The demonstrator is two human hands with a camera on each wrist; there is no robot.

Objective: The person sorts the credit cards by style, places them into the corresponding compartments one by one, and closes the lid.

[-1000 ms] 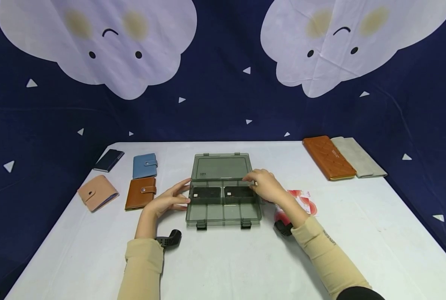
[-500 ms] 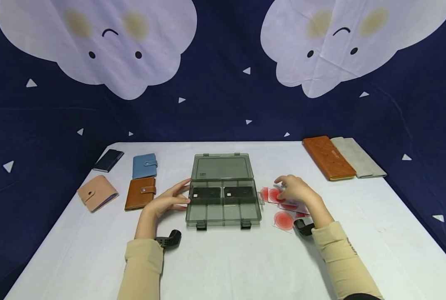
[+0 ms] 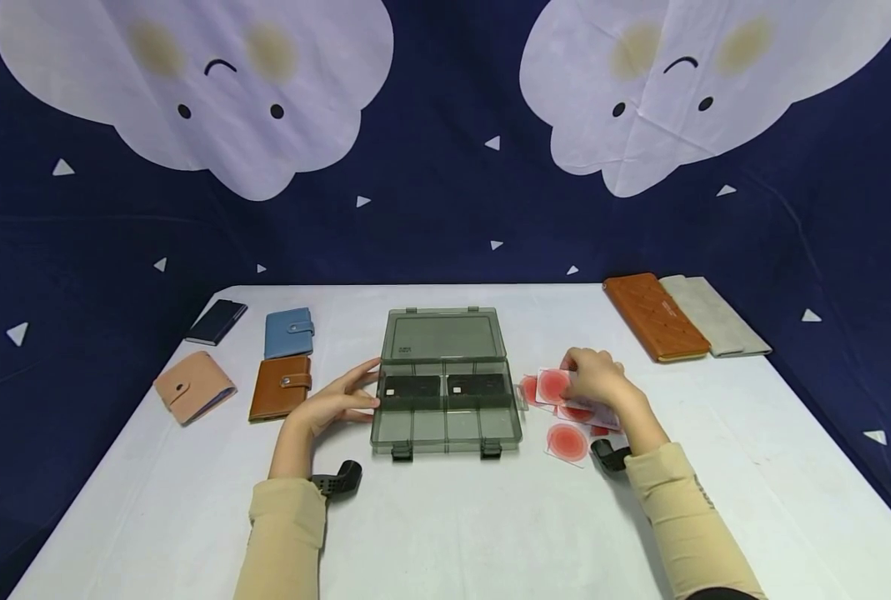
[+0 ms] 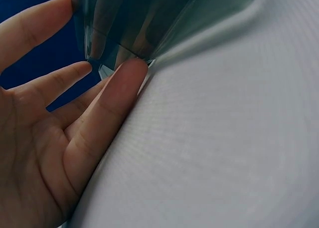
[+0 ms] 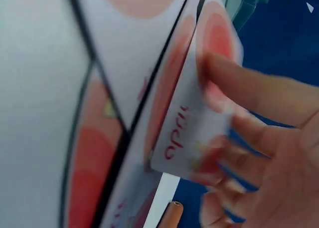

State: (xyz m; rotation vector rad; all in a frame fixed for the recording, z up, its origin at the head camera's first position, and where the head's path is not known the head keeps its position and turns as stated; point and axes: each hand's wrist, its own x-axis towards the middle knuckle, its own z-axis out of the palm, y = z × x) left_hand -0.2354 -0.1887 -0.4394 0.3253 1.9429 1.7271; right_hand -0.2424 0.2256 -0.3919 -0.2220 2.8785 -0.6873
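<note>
A translucent grey-green divided box (image 3: 443, 335) lies with its lid folded back at the middle of the table. Two black cards (image 3: 415, 387) sit in its far compartments. My left hand (image 3: 331, 403) rests against the box's left side, thumb and fingers extended; in the left wrist view the thumb (image 4: 112, 106) lies along the bottom edge of the wall. To the right of the box, my right hand (image 3: 601, 382) pinches a white card with red circles (image 3: 553, 386) between thumb and fingers. In the right wrist view that card (image 5: 182, 128) stands tilted above the others and carries red lettering.
Several similar red-patterned cards (image 3: 568, 442) lie spread right of the box. At the left are blue (image 3: 288, 332), brown (image 3: 278, 387), pink (image 3: 193, 386) and dark card holders (image 3: 217, 322). A long brown wallet (image 3: 657, 317) and a grey one (image 3: 715, 315) lie back right.
My right hand has moved from the box's right compartment out to the red-patterned cards and now pinches one, lifting it slightly. The left hand and box have stayed in place.
</note>
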